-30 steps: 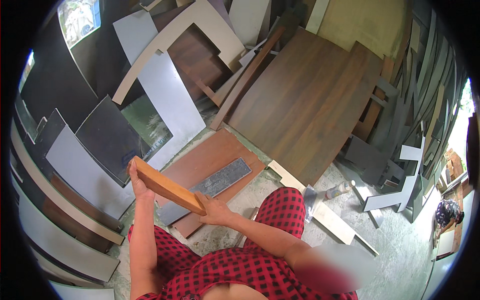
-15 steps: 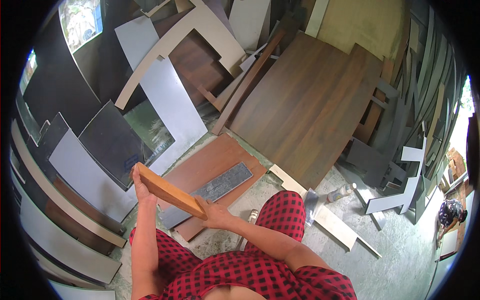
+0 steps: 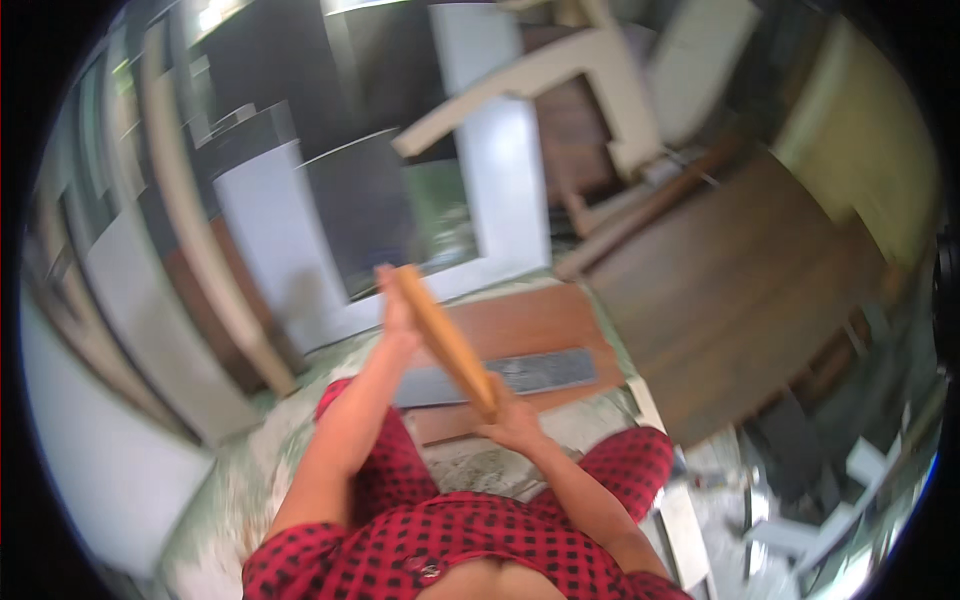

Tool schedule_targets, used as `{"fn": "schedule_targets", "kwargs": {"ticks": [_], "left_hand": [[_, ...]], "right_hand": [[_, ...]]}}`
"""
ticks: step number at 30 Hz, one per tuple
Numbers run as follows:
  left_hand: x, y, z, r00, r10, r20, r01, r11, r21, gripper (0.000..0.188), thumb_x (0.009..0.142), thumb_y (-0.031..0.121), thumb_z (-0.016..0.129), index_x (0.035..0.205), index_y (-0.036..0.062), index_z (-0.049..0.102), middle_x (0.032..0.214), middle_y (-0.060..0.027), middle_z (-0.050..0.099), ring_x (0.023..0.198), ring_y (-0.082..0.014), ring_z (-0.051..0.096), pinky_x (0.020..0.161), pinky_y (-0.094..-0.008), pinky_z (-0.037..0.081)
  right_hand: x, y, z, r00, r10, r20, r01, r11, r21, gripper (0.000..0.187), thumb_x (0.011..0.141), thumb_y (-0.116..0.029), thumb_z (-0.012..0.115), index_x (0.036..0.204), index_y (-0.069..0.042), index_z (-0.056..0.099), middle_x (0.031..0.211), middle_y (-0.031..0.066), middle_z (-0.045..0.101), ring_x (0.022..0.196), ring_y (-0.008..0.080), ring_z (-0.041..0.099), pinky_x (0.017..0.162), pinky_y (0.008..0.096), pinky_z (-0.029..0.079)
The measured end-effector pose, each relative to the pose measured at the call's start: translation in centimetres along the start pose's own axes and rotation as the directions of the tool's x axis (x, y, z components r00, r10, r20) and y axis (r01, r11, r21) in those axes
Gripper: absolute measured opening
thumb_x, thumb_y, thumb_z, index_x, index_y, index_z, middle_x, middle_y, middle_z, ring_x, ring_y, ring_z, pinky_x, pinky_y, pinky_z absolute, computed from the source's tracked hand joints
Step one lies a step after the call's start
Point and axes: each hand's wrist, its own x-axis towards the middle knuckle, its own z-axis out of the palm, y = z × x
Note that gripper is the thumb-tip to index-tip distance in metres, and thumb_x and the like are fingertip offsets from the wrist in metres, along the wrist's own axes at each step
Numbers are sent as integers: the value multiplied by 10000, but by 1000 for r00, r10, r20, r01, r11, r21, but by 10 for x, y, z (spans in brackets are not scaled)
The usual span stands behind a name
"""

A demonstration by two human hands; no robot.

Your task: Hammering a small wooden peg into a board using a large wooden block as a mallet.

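Both my hands hold one plank of orange-brown wood (image 3: 447,340), tilted with its far end toward the left. My left hand (image 3: 398,312) is at the far end, its palm and fingers against the side of the wood. The near end sits in my right hand (image 3: 515,422), whose fingers wrap round it. Below the plank, a dark grey flat slab (image 3: 550,373), perhaps a sharpening stone, lies on a reddish-brown board (image 3: 500,317) on the floor. The picture is smeared by motion, so fine detail is lost.
Dark and white panels (image 3: 265,200) lean upright ahead and to the left. A large brown wood-grain sheet (image 3: 740,290) leans at the right, with grey offcuts (image 3: 790,440) beside it. A cream strip (image 3: 682,530) lies on the floor (image 3: 230,500) by my right knee.
My view has swung to the left, so the surroundings sit further right in the picture. The plank is still in both hands and now stands steeper in the picture.
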Motion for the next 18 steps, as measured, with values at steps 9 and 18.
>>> {"fn": "schedule_targets", "kwargs": {"ticks": [9,18], "left_hand": [[-17,7,9,976,150,-158,-115,970,213,887,761,723,466,1245,-19,472,1260,-127,493,1165,-215,450,970,-333,348],[-21,22,-12,950,256,-180,-234,963,136,799,749,696,527,1134,-4,550,1137,-122,552,1085,-199,490,935,-309,359]], "right_hand": [[-4,-11,8,997,-6,74,-13,966,257,913,552,-155,746,1350,-86,308,1055,166,571,942,287,577,836,369,459],[7,-6,28,986,-165,-33,166,931,324,836,583,-31,685,1343,-107,344,856,41,475,681,139,490,580,260,430]]}}
